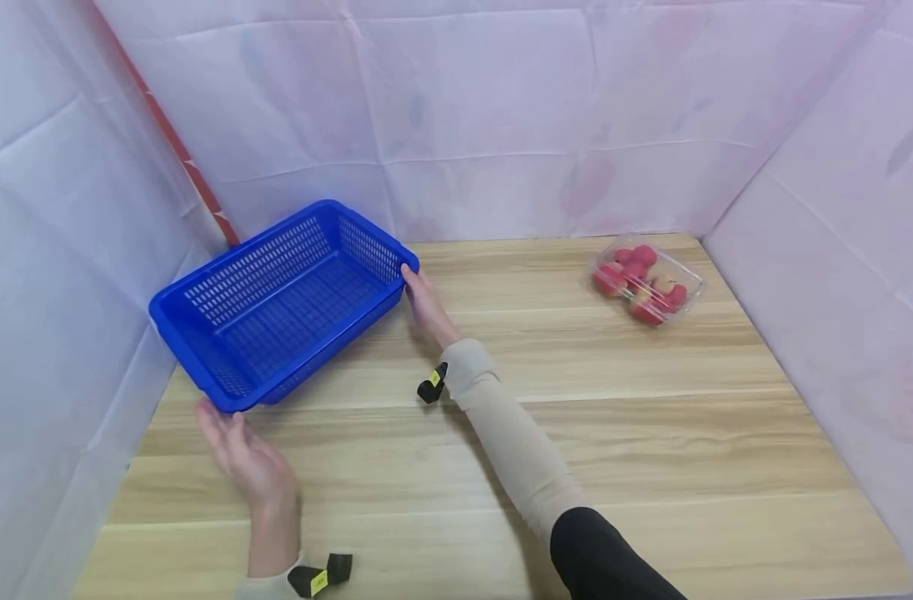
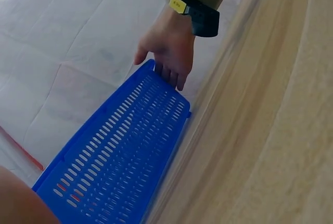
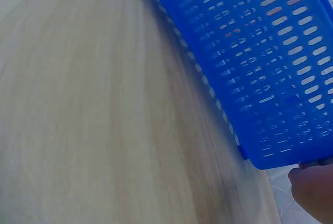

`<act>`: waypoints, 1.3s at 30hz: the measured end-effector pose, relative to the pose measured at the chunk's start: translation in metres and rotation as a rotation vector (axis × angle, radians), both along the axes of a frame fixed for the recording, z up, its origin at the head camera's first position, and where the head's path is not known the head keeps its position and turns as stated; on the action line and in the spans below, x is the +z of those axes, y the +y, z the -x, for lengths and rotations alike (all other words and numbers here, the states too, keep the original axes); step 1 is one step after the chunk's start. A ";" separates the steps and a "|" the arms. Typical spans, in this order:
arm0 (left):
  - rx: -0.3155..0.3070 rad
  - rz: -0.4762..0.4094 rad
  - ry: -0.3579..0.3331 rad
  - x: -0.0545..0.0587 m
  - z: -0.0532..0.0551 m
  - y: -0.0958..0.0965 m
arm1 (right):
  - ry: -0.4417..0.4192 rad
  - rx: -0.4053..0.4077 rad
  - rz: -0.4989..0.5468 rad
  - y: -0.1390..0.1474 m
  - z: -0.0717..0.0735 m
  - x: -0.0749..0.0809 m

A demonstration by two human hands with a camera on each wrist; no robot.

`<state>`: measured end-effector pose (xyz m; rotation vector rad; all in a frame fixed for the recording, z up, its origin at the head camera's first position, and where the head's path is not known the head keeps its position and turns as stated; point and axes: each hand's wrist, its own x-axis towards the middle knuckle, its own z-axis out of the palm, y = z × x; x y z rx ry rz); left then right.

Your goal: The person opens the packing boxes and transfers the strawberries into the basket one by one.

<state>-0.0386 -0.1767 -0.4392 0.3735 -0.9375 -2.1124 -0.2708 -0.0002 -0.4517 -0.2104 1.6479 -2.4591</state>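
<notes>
Nearest my head camera, a black sleeve [image 1: 609,554] cuts across the bottom edge, with a beige sleeve [image 1: 519,446] beyond it. I see pale cloth [image 1: 486,108] walling in the wooden table [image 1: 651,433], crowding the blue basket [image 1: 294,382] from behind and on its left, at the table's left side; I can't tell whether its base touches the wood. The right hand [image 1: 429,312] reaches forward, gripping the basket's right end at the rim. The left hand [image 1: 253,462] has its fingers extended at the near-left corner. I see down to the basket's slotted floor; well off to the right, a clear box [image 1: 692,281] contains red fruit [image 1: 609,279].
</notes>
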 end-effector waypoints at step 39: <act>-0.195 -0.062 -0.156 0.021 -0.016 0.042 | -0.023 -0.034 -0.092 0.037 0.017 0.008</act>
